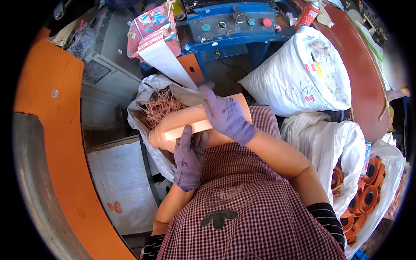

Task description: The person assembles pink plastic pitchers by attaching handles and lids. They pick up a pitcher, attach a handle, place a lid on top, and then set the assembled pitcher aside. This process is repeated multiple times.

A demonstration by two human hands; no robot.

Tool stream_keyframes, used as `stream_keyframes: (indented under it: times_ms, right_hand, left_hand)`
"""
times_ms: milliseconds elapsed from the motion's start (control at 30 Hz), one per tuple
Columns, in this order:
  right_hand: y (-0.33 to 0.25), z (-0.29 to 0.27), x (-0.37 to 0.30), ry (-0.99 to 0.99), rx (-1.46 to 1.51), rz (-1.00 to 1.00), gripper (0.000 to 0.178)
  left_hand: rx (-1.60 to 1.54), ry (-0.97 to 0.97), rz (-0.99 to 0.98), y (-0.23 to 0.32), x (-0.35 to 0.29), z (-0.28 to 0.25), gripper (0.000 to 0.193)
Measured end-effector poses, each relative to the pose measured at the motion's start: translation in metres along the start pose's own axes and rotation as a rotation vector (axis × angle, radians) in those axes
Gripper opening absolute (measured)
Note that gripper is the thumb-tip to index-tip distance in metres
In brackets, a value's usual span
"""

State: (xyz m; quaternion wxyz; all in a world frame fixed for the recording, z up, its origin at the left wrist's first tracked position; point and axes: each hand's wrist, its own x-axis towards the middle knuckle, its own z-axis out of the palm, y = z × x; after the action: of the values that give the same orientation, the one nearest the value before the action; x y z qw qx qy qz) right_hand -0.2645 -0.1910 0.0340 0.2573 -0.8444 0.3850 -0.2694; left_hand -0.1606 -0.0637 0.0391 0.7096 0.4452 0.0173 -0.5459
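Observation:
A peach-coloured hollow plastic bottle-shaped piece (182, 118) lies slantwise across my lap, its stepped, narrower end to the left. A paler flat band runs along its side. My left hand (190, 161), in a purple-grey glove, grips it near the narrow end, thumb on the band and fingers bent against its near side. In a matching glove, my right hand (227, 116) lies over the wider part, its fingers bent around the top. Just beyond the narrow end, thin pinkish plastic scraps (161, 107) fill an open white bag (135, 113).
A full white sack (299, 73) stands at the far right. Below it, white bags hold orange ring-shaped parts (368, 197). A blue control panel (234, 28) with buttons is ahead, beside a pink basket (173, 41). An orange machine panel (56, 130) borders the left.

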Motion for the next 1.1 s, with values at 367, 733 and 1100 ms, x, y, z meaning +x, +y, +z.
stream_keyframes:
  times_ms: [367, 733, 1100]
  right_hand:
    - [0.035, -0.035, 0.039, 0.173, -0.346, 0.027, 0.039]
    - [0.109, -0.076, -0.068, 0.133, 0.694, 0.484, 0.03]
    - [0.042, -0.066, -0.048, 0.044, 0.396, 0.408, 0.019]
  left_hand:
    - [-0.035, -0.013, 0.083, 0.003, 0.004, -0.008, 0.025]
    - [-0.072, -0.048, 0.064, 0.019, 0.0, -0.008, 0.02]
    - [0.376, -0.011, -0.14, 0.04, -0.024, -0.02, 0.027]
